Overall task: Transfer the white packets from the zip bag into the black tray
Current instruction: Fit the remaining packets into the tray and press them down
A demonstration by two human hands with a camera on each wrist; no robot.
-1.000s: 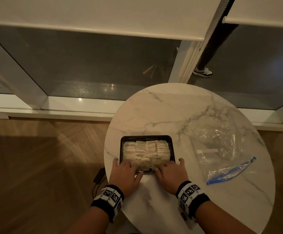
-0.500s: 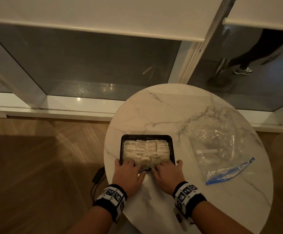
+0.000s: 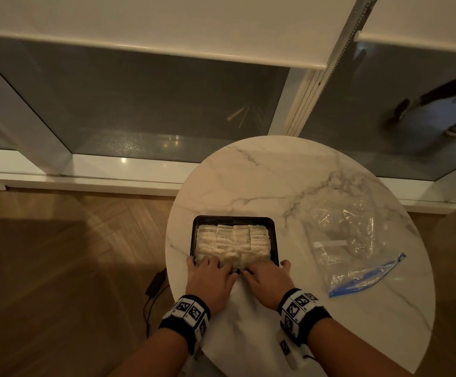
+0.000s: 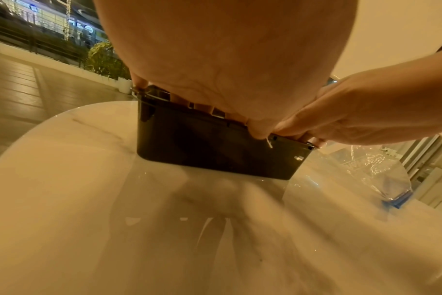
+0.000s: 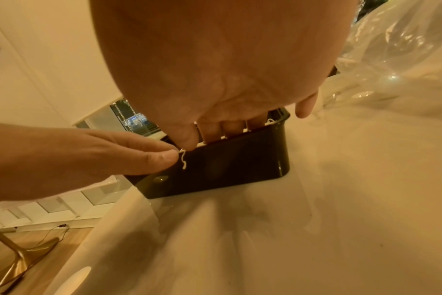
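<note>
The round marble table (image 3: 289, 172) carries the black tray (image 3: 273, 240) near its front edge and, well apart to the right, the zip bag (image 3: 357, 254), which lies flat and looks emptied. The white packets (image 3: 232, 240) fill the tray in tight rows, so the transfer seems finished and the step in hand is tidying. The left hand (image 3: 210, 278) and right hand (image 3: 269, 278) reach over the near rim, fingers extended and pressing on the front packets, grasping nothing. A loose string (image 5: 183, 161) hangs over the near wall; tucking it inside looks like the next move.
</note>
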